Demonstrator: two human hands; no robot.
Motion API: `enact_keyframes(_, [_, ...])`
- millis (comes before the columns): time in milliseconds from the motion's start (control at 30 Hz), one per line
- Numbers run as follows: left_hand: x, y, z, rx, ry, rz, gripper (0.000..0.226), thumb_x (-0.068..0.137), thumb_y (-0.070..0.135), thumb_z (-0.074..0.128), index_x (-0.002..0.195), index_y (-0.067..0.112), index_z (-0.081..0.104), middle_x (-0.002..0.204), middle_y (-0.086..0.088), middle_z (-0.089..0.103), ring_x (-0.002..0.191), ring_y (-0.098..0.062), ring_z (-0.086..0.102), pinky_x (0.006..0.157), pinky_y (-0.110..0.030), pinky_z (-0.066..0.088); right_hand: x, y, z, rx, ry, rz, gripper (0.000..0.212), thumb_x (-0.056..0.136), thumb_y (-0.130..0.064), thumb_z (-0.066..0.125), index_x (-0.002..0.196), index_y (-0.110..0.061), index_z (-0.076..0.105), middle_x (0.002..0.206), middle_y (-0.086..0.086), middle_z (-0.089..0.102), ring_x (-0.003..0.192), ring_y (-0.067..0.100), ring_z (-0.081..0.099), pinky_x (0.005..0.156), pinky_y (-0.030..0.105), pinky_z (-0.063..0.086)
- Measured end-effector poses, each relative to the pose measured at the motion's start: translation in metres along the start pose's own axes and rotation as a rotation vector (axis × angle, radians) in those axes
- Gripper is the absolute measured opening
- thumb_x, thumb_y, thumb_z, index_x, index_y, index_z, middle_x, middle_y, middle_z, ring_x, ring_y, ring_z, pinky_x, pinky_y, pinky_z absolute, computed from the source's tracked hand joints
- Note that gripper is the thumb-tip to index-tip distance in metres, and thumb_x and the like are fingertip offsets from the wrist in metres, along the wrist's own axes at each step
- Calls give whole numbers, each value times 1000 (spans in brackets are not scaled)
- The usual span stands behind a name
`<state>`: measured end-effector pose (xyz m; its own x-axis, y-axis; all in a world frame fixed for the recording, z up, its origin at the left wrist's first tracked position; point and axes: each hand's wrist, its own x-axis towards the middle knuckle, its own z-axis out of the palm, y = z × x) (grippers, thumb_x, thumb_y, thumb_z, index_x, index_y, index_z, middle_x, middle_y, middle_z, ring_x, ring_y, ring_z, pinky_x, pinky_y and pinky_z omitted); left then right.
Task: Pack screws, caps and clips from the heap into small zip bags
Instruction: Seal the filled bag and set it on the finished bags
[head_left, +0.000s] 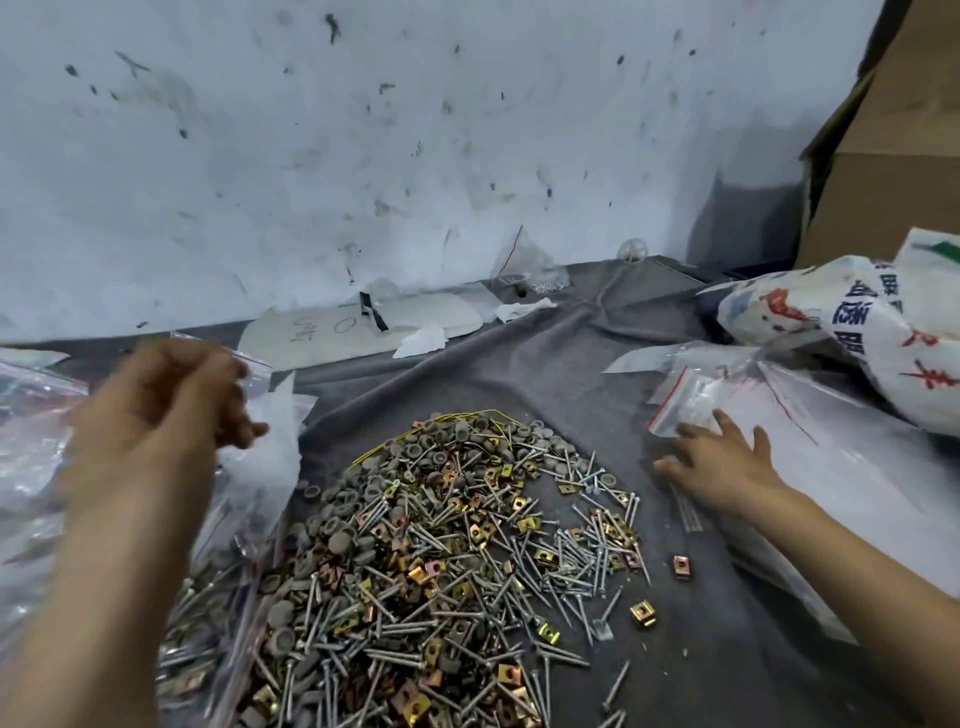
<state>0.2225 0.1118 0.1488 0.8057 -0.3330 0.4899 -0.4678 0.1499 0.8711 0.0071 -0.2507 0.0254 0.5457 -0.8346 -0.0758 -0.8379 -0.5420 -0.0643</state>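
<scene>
Hands (156, 410) (722, 462) at zip bags (680, 410), heap (441, 545) between

Bare forearms run to a bare left hand (166, 395) (blurred) and right hand (722, 462).

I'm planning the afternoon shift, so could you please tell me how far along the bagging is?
Done: several filled bags lie at the lower left. In hand: the left hand holds a small zip bag, and the right hand rests on the empty zip bags. Left: a large heap of screws, caps and clips.
</scene>
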Motion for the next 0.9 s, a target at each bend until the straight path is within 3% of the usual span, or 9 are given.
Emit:
enact_keyframes(100, [-14,3,20,135,-204,101,26,96,15,56,78,32,65,58,5,60,51,-12,55,73,-53,55,-2,-3,5,39,85,-3,47,95,-54,40,135,-29,48,157,-9,22,147,24,-1,114,56,1])
enact_keyframes(267, [-17,-2,31,265,-319,158,22,94,10,56,80,25,63,60,-5,61,60,-35,56,51,-37,44,-12,-11,-4,138,163,-57,53,96,-47,45,144,-26,38,155,-7,30,146,26,11,115,52,11])
enact_keyframes(367, [-20,0,33,244,-338,145,17,93,9,56,85,21,65,61,-4,61,63,-36,58,61,-44,51,-31,-25,-22,472,502,-250,39,95,-23,57,134,-16,54,140,4,52,134,21,41,112,31,29])
enact_keyframes(433, [-19,0,36,246,-326,129,18,92,8,58,86,23,66,66,1,64,62,-19,62,61,-29,51,-54,-45,-44,863,710,-378,26,91,-7,61,115,-17,67,115,-1,68,108,4,60,95,12,40])
enact_keyframes(467, [-19,0,37,253,-313,128,18,91,10,59,88,26,66,71,4,66,66,-11,63,61,-19,50,-66,-56,-58,1063,702,-416,23,90,-3,61,105,-19,71,103,-5,73,94,1,65,85,10,46])
enact_keyframes(533, [-21,1,42,238,-292,113,19,89,16,61,96,34,65,85,11,70,81,-3,66,69,-12,51,-90,-78,-81,1398,471,-492,24,89,2,59,93,-17,73,87,-5,75,74,6,71,68,14,53])
enact_keyframes(667, [-25,-1,48,151,-379,-72,33,76,50,54,109,45,60,103,26,68,96,12,62,69,-2,45,-112,-119,-85,1556,-64,-559,24,86,5,57,84,-12,74,84,3,75,55,11,66,52,22,51])
enact_keyframes(767, [-25,-10,52,173,-540,-205,30,75,49,56,95,34,72,91,14,73,79,4,67,65,-9,49,-112,-138,-68,1635,-120,-537,27,86,7,56,80,-11,75,82,10,72,55,11,59,51,18,46])
enact_keyframes(900, [-22,-20,49,224,-619,-271,21,92,16,59,78,17,75,78,-6,73,66,-9,64,65,-21,50,-103,-148,-44,1564,-81,-526,33,85,5,60,78,-22,78,73,1,71,60,13,58,53,16,45])
